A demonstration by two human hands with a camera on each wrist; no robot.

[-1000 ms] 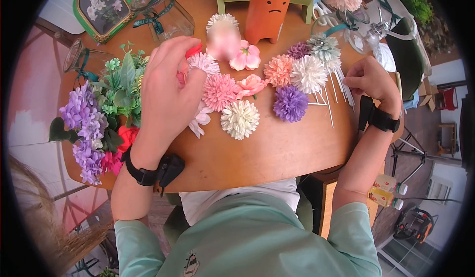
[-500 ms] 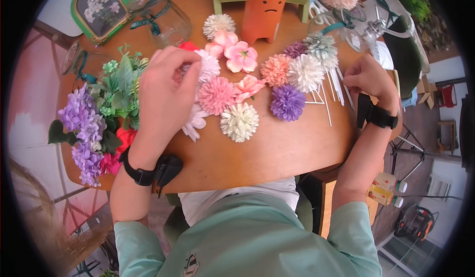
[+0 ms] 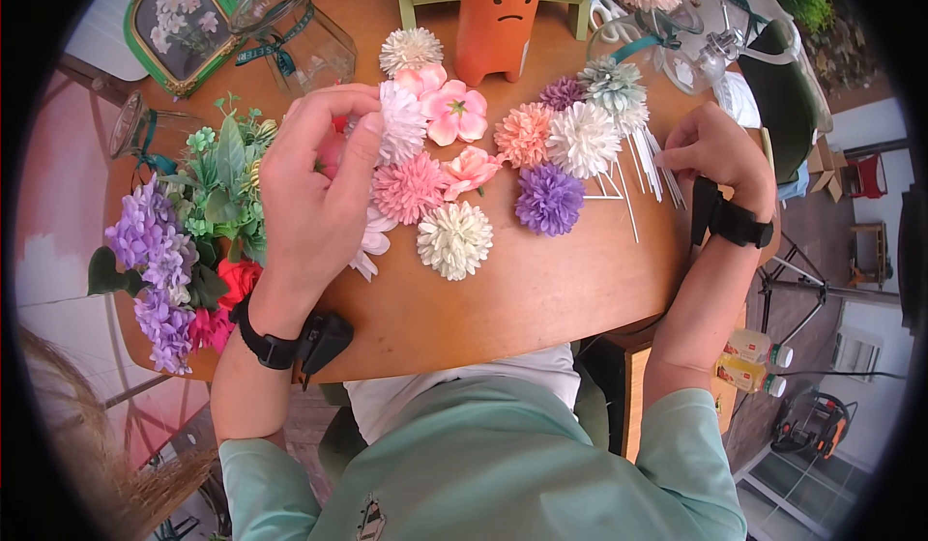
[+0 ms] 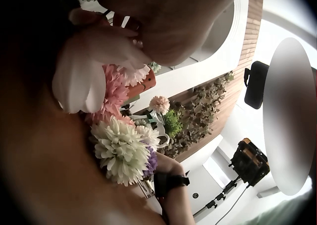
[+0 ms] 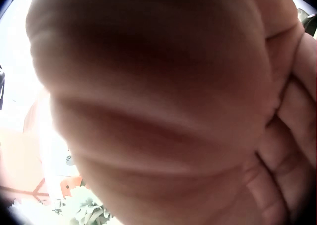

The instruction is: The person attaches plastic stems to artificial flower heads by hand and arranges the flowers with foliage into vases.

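The pale pink pompom flower (image 3: 401,125) was full and shaggy, with many thin layered petals fading almost to white, and it stood tilted, showing narrower than a round bloom seen face-on. It was over the left part of the brown wooden table (image 3: 503,314), just above the deeper pink pompom flower (image 3: 409,188) and beside the open-petalled pink flower (image 3: 456,113). I had its left side between the thumb and bent fingers of my left hand (image 3: 319,188), the tips drawn in close, though my own hand hid the exact grip. Something red showed behind those fingers, too covered to name.

My right hand (image 3: 720,159) rested near the thin white sticks (image 3: 655,169), its fingers loosely curled with the thumb near them; I saw nothing in its palm from the right wrist. The cream-white pompom flower (image 3: 454,241) lay nearer to me, and the orange vase with a frowning face (image 3: 498,19) stood beyond the blooms.

A second before, my left thumb and fingers were spread much wider and the pale bloom looked rounder. Since then the gap had narrowed, and the bloom had turned and shifted rightward against the deeper pink one. My right hand had stayed by the sticks, and the cream-white bloom lay where it had been.
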